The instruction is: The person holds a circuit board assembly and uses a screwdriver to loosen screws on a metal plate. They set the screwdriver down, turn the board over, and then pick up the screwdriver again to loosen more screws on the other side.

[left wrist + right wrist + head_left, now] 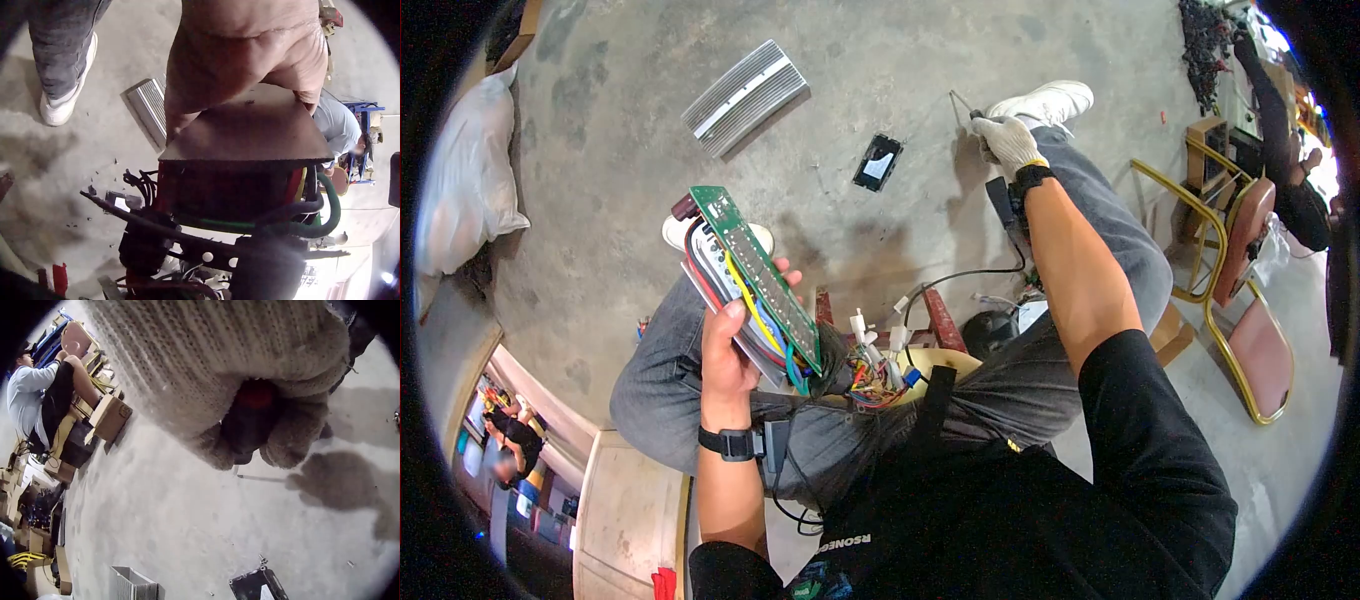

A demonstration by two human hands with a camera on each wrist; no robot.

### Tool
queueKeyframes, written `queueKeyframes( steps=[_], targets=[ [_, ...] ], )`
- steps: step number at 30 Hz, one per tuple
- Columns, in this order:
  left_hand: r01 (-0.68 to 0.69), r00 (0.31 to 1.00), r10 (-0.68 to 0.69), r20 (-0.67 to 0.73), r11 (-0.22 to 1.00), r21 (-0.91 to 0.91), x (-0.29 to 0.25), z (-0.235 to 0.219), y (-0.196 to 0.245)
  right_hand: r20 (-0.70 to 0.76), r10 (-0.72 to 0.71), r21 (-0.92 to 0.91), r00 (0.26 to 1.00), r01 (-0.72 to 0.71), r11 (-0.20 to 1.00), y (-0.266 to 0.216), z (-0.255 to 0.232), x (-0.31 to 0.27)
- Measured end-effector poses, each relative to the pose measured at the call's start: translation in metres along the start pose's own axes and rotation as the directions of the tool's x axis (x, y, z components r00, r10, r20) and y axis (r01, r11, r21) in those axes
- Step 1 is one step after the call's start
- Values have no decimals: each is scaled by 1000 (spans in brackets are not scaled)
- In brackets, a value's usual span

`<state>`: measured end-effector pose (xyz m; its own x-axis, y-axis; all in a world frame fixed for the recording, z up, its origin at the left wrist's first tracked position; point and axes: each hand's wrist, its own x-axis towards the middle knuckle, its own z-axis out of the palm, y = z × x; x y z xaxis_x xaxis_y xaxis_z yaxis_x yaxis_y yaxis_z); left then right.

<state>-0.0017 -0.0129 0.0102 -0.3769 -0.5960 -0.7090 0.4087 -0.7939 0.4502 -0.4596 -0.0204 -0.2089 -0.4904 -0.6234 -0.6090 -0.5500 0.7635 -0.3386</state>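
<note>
My bare left hand (730,350) grips an electronic assembly, fingers on one side and thumb on the other. It has a long green circuit board (752,262) with red, yellow, blue and black wires (745,300) bundled along it. In the left wrist view a flat plate (250,131) lies against the palm, with thick green and dark cables below. My right hand (1008,143), in a knitted glove, holds a screwdriver by its dark handle (250,422) with a red end; the thin shaft (960,101) points toward the floor beside the white shoe (1045,100).
On the floor lie a silver finned metal housing (745,97) and a black rectangular part (877,163) with a white label. Loose connectors and wires (880,365) sit between my legs. A yellow-framed chair (1255,340) stands right, a white sack (475,180) left. Other people are in the background.
</note>
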Motion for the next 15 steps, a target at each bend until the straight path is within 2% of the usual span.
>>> queueKeyframes(
  steps=[5,7,8,10,11,14,15],
  targets=[
    [13,1000,-13,-4,1000,-8,0,3,2,21,-20,-30,1000,21,999,1,3,-1],
    [25,1000,-25,3,1000,-6,0,4,3,27,19,41,999,-21,999,1,4,-2],
    [25,1000,-25,3,1000,-5,0,4,3,27,20,42,999,-21,999,0,5,-2],
    [37,999,-36,11,999,-40,0,4,3,50,6,190,999,-15,982,0,4,-3],
    [33,999,-32,16,999,-41,0,5,2,44,2,189,999,-11,982,1,1,-5],
    [9,998,-8,64,1000,-23,0,6,3,115,-69,247,991,39,968,-15,-11,-24],
    [14,996,-14,92,1000,7,-1,6,4,178,-77,311,981,19,950,-34,-24,-44]
  ],
)
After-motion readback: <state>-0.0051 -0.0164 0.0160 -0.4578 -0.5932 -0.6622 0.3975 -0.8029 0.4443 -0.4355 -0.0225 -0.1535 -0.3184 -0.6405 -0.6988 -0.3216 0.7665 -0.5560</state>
